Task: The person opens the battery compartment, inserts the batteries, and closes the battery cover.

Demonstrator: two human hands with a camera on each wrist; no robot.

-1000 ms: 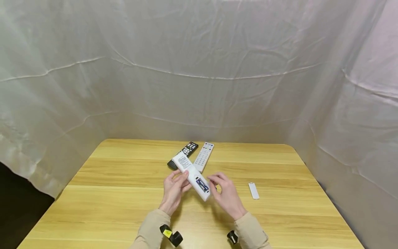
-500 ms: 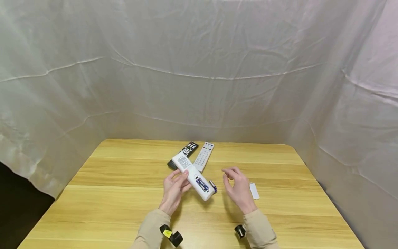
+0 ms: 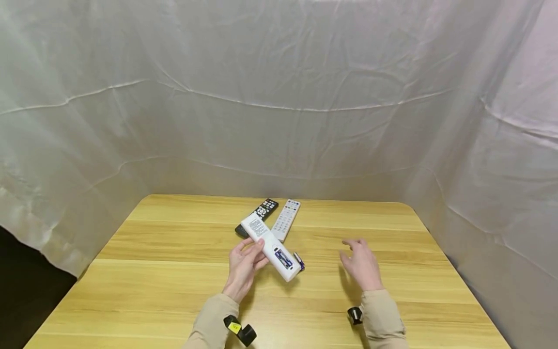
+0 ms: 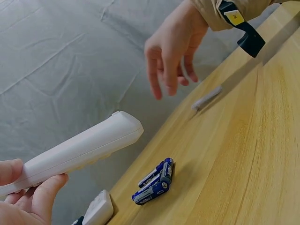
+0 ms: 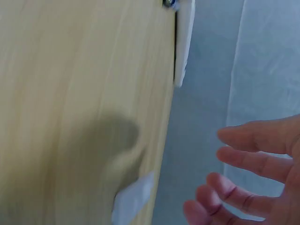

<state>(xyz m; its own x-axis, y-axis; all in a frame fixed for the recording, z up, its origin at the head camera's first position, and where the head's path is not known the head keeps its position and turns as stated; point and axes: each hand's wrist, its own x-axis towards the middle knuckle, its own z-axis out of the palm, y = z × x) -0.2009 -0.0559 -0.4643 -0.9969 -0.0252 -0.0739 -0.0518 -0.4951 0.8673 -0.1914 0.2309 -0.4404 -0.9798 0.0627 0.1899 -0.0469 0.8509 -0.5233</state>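
My left hand (image 3: 245, 269) grips a white remote control (image 3: 261, 232) by its side, back face up. The battery compartment (image 3: 283, 258) is uncovered, with blue batteries in it. More blue batteries (image 4: 154, 183) lie on the table just right of the remote, partly hidden by it in the head view. To the right, my right hand (image 3: 363, 265) hovers above the table with fingers loosely bent, holding nothing. Below it lies the white battery cover (image 4: 206, 98), hidden behind this hand in the head view; the right wrist view shows the cover (image 5: 133, 200) too.
Behind the held remote, a black remote control (image 3: 265, 208) and another white remote control (image 3: 286, 218) lie face up on the wooden table (image 3: 152, 286). A grey curtain (image 3: 279, 121) hangs along the table's back and sides.
My right hand has let go of a battery beside the remote and moved right, over the battery cover. My left hand and the held remote have hardly moved.
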